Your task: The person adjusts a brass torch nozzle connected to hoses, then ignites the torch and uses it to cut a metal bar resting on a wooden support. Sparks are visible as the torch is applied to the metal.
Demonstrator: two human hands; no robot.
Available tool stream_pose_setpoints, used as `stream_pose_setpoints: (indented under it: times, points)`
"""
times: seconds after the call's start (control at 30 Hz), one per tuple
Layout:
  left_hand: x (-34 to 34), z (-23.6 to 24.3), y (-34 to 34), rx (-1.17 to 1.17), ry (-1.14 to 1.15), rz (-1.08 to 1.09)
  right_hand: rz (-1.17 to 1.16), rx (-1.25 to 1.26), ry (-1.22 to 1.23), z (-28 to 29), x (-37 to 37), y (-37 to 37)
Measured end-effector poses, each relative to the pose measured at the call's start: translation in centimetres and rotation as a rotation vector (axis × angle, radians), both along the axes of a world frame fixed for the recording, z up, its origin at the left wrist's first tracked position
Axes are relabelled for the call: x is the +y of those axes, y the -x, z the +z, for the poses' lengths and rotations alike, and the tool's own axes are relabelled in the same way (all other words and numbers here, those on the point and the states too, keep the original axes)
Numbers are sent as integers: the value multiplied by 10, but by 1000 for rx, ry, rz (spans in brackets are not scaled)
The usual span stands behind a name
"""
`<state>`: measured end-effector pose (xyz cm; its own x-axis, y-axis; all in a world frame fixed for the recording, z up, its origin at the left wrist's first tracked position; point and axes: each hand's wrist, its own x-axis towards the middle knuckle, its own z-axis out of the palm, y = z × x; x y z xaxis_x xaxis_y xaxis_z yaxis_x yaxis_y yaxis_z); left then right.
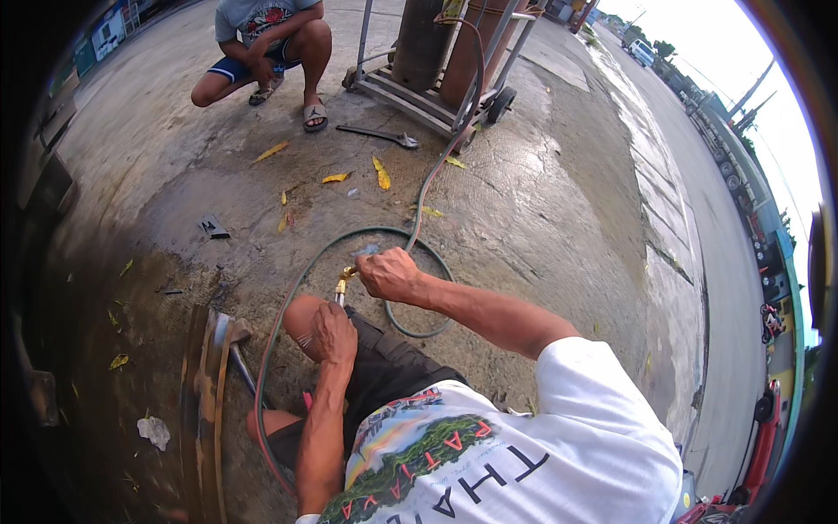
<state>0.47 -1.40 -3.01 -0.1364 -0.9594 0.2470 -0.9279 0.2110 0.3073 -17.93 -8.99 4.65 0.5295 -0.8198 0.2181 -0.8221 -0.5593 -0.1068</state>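
Observation:
My left hand [333, 332] is closed around the silver shaft of a cutting torch [341, 286], which stands roughly upright above my bent knee. At the torch's brass head, the fingers of my right hand [390, 275] are pinched together on its end; whatever small part lies between them is hidden. A paired red and green hose [325, 251] loops on the ground around my hands and knee. Left of my knee, a hammer [243, 367] leans by long rusty metal bars [205, 393].
Ahead, two gas cylinders [425, 44] stand on a wheeled cart [410, 94], with the hose running to them. An adjustable wrench [380, 135] lies before a crouching person [266, 44]. A small metal bracket [212, 227] and yellow leaves [381, 173] are on the concrete.

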Motion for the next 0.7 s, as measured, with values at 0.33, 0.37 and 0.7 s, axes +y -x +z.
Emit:
stream_pose_setpoints:
  times: [0.33, 0.37, 0.7]
  points:
    - [-11, -10, -1, -63, -26, 14, 121, 143, 8, 8, -16, -5]
    - [-10, -13, 1, -54, -16, 32, 95, 163, 3, 8, -16, -8]
    - [0, -2, 1, 46, 87, 24, 19, -2, -160, 40, 3, -3]
